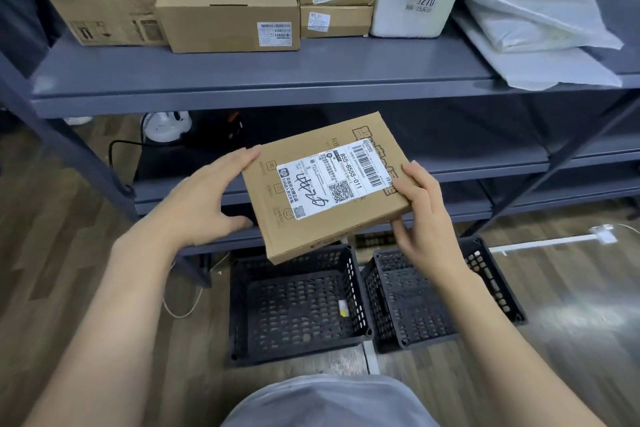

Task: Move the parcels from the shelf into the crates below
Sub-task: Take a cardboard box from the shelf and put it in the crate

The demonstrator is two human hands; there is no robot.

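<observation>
Flat cardboard parcel [329, 187] is in the air, in front of the lower shelf level and above the crates, tilted, label side up. White shipping label [334, 178] with barcode, QR code and black handwriting faces the camera.

Left hand [204, 199] holds the parcel's left edge: fingers stretched along the top-left corner, thumb curled under at the lower left edge. Right hand [420, 208] grips the right edge: thumb on top just beside the label, fingers curled underneath. Both hands are closed on it, no gap visible.

Below: two black perforated crates on the floor, side by side, touching or nearly so. Left crate [239, 315] sits directly under the parcel; a small yellow-white scrap lies in it. Right crate [498, 284] is partly hidden by the right forearm, contents can't be judged.

Grey metal shelf [242, 80] above the hands carries the rest: brown cartons [228, 7] stacked at left and centre, white poly bags [536, 17] piled at right, one marked 3270.

Wood-pattern floor [69, 253], a white fan [166, 126] and black cable behind the rack.
</observation>
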